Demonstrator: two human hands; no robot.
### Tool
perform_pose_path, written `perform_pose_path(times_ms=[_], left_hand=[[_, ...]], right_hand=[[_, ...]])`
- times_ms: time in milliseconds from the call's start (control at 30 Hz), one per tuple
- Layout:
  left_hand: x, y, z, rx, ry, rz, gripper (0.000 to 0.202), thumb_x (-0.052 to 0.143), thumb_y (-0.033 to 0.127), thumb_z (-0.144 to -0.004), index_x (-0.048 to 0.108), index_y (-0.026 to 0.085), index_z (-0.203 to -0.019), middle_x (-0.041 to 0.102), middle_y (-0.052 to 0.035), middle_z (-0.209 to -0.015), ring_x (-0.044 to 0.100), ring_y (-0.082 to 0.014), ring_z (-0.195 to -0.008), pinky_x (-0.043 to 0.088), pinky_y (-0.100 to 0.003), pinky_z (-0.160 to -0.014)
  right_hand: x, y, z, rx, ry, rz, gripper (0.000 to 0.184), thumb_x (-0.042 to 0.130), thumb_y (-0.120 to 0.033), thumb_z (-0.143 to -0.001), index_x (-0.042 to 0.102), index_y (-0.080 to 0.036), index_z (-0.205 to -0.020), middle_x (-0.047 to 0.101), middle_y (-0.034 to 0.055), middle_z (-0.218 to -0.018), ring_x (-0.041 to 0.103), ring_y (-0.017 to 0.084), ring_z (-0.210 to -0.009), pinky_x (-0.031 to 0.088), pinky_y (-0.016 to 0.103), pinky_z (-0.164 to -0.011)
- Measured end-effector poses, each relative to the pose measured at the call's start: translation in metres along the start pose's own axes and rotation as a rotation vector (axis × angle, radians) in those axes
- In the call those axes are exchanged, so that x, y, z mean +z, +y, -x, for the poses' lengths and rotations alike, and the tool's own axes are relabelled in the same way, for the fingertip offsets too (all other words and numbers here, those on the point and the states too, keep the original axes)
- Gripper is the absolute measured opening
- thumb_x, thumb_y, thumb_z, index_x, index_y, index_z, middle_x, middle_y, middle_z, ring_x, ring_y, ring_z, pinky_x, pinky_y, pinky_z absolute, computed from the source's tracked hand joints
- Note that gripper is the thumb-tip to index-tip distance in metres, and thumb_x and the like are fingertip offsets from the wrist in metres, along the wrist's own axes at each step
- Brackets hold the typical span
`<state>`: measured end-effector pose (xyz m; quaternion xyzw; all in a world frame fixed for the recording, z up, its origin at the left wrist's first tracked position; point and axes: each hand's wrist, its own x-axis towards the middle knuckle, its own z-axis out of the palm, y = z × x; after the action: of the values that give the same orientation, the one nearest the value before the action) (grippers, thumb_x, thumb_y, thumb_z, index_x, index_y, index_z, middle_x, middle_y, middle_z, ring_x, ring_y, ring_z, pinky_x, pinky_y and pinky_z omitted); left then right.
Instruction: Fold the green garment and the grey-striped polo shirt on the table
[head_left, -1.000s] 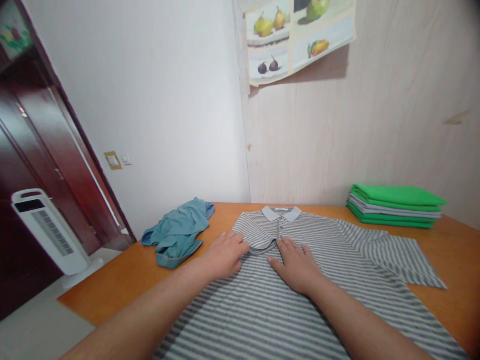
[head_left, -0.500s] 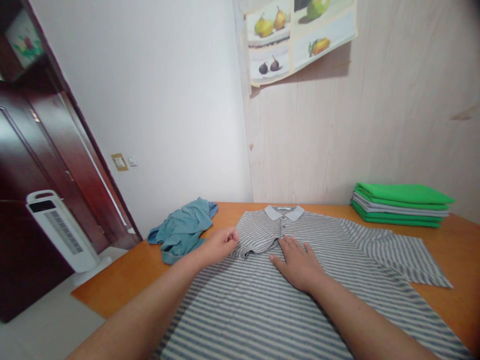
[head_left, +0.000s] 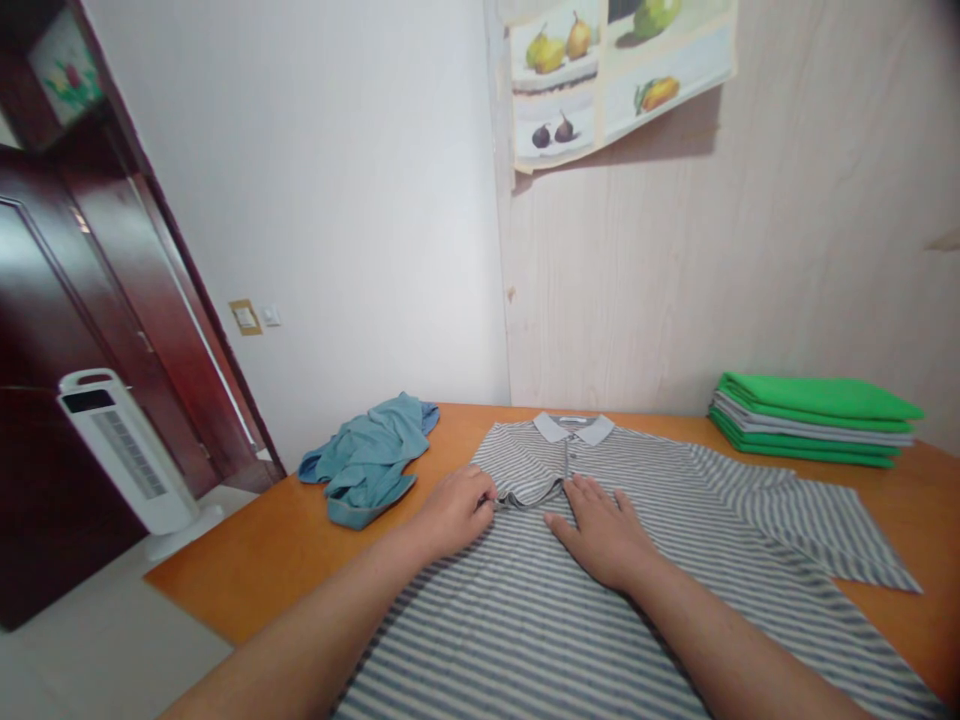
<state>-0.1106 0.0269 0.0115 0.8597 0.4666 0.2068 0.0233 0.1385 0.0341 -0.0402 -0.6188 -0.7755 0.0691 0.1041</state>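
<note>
A grey and white striped polo shirt [head_left: 660,520] lies spread face up on the orange wooden table [head_left: 247,560], its pale collar toward the wall. Its left sleeve is folded in over the chest. My left hand [head_left: 454,510] is closed in a pinch on the edge of that folded sleeve. My right hand [head_left: 604,535] lies flat on the chest just below the placket, fingers stretched out, pressing the cloth down. The shirt's right sleeve [head_left: 832,525] is spread out flat on the table.
A crumpled blue-green garment [head_left: 367,455] lies at the table's far left. A stack of folded green and grey clothes [head_left: 814,418] sits at the far right by the wall. A white tower fan [head_left: 124,455] stands on the floor beside a dark wooden door [head_left: 45,330].
My left hand went from lying flat on the folded sleeve to pinching its edge, and has shifted slightly right. The right hand has stayed flat on the chest.
</note>
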Motion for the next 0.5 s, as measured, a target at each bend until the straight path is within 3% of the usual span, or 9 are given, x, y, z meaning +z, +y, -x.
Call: perform_pose_path(times_ms=[100, 267, 500], left_hand=[[-0.002, -0.006, -0.001, 0.005, -0.002, 0.109, 0.012, 0.051, 0.013, -0.077, 0.058, 0.019, -0.085, 0.059, -0.0006, -0.082, 0.053, -0.0162, -0.078, 0.038, -0.026, -0.069], [-0.004, -0.016, -0.003, -0.089, -0.141, 0.306, 0.014, 0.046, 0.021, -0.084, 0.059, 0.018, -0.084, 0.059, 0.0019, -0.073, 0.052, -0.0139, -0.068, 0.036, -0.024, -0.060], [0.001, -0.023, -0.013, -0.145, -0.144, 0.321, 0.018, 0.043, 0.025, -0.087, 0.060, 0.018, -0.083, 0.063, 0.0008, -0.074, 0.056, -0.0152, -0.072, 0.039, -0.025, -0.063]], right_hand=[[-0.002, -0.001, 0.002, 0.001, 0.000, -0.008, 0.080, 0.027, -0.065, -0.094, 0.029, -0.014, -0.155, 0.023, 0.0115, -0.163, 0.014, 0.029, -0.151, 0.005, 0.055, -0.119], [-0.004, -0.002, 0.002, -0.002, 0.001, -0.026, 0.081, 0.027, -0.066, -0.094, 0.031, -0.013, -0.155, 0.023, 0.0122, -0.163, 0.014, 0.029, -0.151, 0.004, 0.055, -0.119], [-0.005, -0.003, 0.002, -0.001, -0.007, -0.036, 0.080, 0.028, -0.065, -0.094, 0.030, -0.013, -0.155, 0.023, 0.0120, -0.163, 0.014, 0.030, -0.151, 0.003, 0.056, -0.119]])
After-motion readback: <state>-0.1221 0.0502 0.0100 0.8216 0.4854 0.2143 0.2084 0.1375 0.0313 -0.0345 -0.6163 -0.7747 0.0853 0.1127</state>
